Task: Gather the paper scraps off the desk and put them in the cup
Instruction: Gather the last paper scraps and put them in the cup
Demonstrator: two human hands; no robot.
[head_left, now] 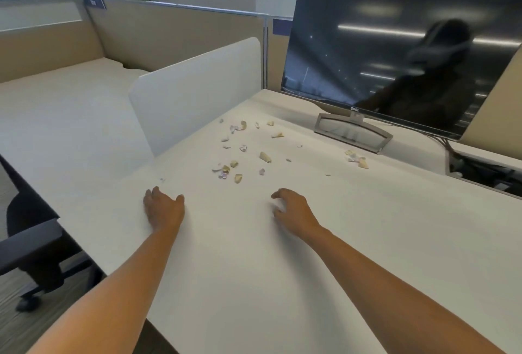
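A: Hands?
B: Left hand low on the desk, fingers loosely curled, thumb out, nothing in it. Right hand much the same: fingers bent claw-like, tips down near the surface, nothing seen held.
A: Scraps?
B: Scraps scattered just beyond both hands, main patch between them and the divider. One speck just ahead of the left hand. Second small group off right, near the stand. Cup not in view.
A: Step, as you read it?
B: First gather, not begun. Better swept than picked: set both hands outside the patch, edges on the desk, draw inward to one heap. Go slow, as light paper likely skips over fingers. Take the outliers by the stand last. Find the cup before lifting any handful.
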